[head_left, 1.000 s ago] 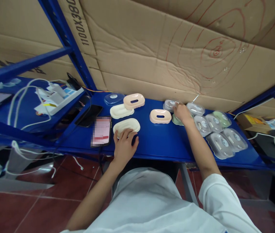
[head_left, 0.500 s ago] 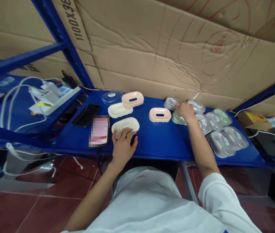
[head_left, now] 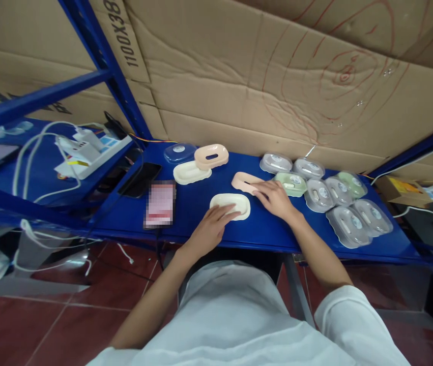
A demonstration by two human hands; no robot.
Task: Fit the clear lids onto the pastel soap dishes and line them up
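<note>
Slightly left of the table's middle, a cream oval soap dish [head_left: 244, 202] lies flat at the front. My left hand [head_left: 209, 230] is closed over its near left side, fingers reaching into the hollow. Just behind it, my right hand [head_left: 275, 197] grips the right end of a peach soap dish [head_left: 241, 182] with a slot in its top; the fingers cover that end. Farther left, a second peach soap dish [head_left: 222, 155] overlaps another cream dish [head_left: 185, 173]. A clear cover [head_left: 178, 152] with a round label rests behind them.
To the right sit several soap dishes under clear covers, among them a green one [head_left: 290, 185] and grey ones [head_left: 349, 226]. A phone [head_left: 159, 203] lies at left beside a black device [head_left: 140, 179] and a power strip [head_left: 102, 151]. Cardboard [head_left: 220, 76] walls the back.
My left hand has slid the front cream dish to the right. My right hand has come back from the covered dishes to the peach dish, which now sits slightly turned. The green covered dish is uncovered to view.
</note>
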